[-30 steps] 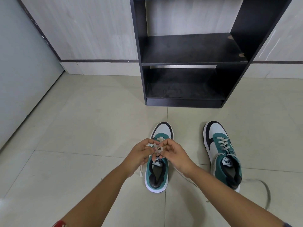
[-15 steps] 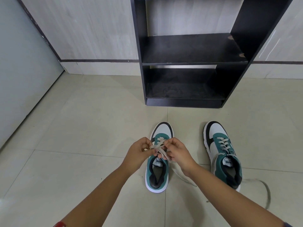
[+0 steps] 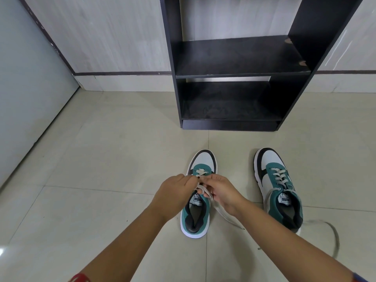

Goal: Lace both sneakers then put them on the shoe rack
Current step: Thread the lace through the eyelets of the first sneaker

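Left hand [image 3: 175, 192] and right hand [image 3: 222, 192], fingers curled, both pinch the white lace [image 3: 201, 172] over the tongue of the left sneaker [image 3: 195, 218], which stands on the tiled floor [image 3: 101, 180]. The right sneaker [image 3: 278, 192] stands beside it, its loose lace end [image 3: 336, 237] trailing on the floor. The black shoe rack [image 3: 234, 55] stands beyond both.

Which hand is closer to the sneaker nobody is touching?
Right. The right hand, pinching lace, is on the side facing the untouched sneaker; the left hand sits farther, beyond the right.
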